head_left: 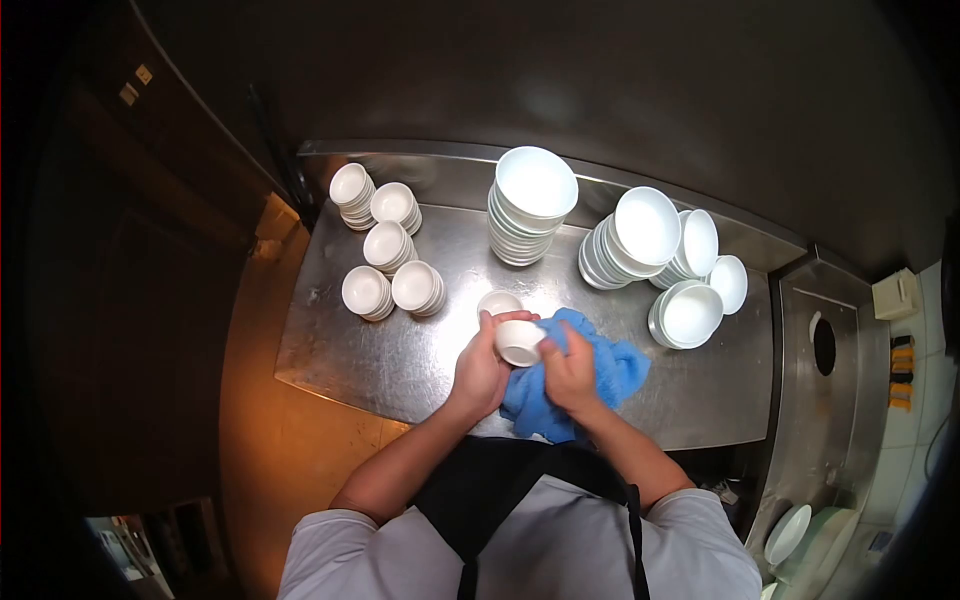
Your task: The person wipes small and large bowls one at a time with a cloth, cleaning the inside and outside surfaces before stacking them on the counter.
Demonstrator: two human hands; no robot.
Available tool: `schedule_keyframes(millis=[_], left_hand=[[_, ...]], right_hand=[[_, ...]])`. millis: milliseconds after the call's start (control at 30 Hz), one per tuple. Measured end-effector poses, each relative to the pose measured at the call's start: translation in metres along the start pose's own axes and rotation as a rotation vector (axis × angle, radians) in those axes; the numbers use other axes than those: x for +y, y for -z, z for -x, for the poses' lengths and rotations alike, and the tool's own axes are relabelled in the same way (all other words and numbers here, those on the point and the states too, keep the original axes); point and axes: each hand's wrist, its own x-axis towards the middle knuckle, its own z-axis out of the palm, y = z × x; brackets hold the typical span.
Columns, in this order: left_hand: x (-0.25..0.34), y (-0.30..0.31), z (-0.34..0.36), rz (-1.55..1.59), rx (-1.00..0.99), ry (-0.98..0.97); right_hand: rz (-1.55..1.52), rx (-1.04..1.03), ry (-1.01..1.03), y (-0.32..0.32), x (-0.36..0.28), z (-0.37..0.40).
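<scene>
A small white bowl point(519, 345) is tilted on its side between my hands, above the steel table. My left hand point(482, 368) has its fingers wrapped around the bowl from the left. On the other side, my right hand point(571, 372) grips a blue cloth point(622, 368) and presses part of it against the bowl's edge. The rest of the cloth lies bunched on the table under and beside that hand. Just beyond my left fingers, another small white bowl point(498, 301) stands on the table, partly hidden by them.
Several stacks of small bowls point(392, 243) stand at the left of the steel table point(350, 355). A tall stack of larger bowls point(520, 215) is at the back middle, with several more stacks point(640, 240) at the right. A steel sink counter point(822, 400) adjoins the right side.
</scene>
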Motion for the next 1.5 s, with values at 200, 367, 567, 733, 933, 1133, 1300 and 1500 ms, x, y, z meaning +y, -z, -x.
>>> schedule_keyframes(millis=[200,367,567,733,933,1133,1300,1500], left_hand=[[-0.005,-0.009,0.014,-0.377,-0.139,-0.006],[0.000,-0.003,0.019,-0.630,0.011,-0.227],[-0.017,0.010,0.015,-1.120,0.097,-0.301],[-0.004,-0.006,0.021,-1.273,-0.193,-0.730],[-0.005,-0.004,0.030,-1.146,-0.084,-0.772],[0.052,0.026,0.028,-1.393,0.388,-0.959],[0.095,0.104,0.021,-1.800,0.612,-1.029],[0.093,0.135,0.015,-2.033,0.611,-0.854]], right_hand=[[-0.004,0.338,-0.245,0.013,0.028,-0.028],[-0.108,0.453,-0.208,0.022,0.041,-0.026],[0.304,0.079,0.332,-0.019,0.008,-0.004],[-0.592,-0.031,-0.385,0.000,-0.002,-0.019],[-0.175,0.085,-0.293,-0.009,0.015,-0.001],[0.036,-0.014,-0.066,-0.012,0.019,0.020],[-0.058,0.142,-0.121,0.000,0.011,0.007],[-0.030,0.042,-0.185,0.008,0.009,0.010]])
